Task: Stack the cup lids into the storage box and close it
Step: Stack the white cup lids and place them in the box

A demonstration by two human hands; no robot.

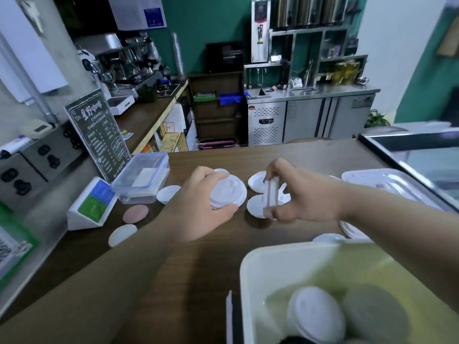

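My left hand (198, 207) grips a small stack of white cup lids (229, 192) above the wooden counter. To its right, my right hand (298, 194) pinches a few more white lids (270, 192) held on edge. Loose white lids lie flat under and around the hands (255, 206), (257, 181), (169, 193), (123, 234). At the bottom right stands a white storage box (250, 281), open, with white lids (315, 314) inside. The box's clear lid (387, 182) lies at the far right of the counter.
A clear plastic container with blue clips (141, 180) sits at the left, beside a menu sign (96, 135) and a white payment stand (92, 204). A pinkish disc (136, 213) lies on the counter. More lids are stacked at the right (352, 230).
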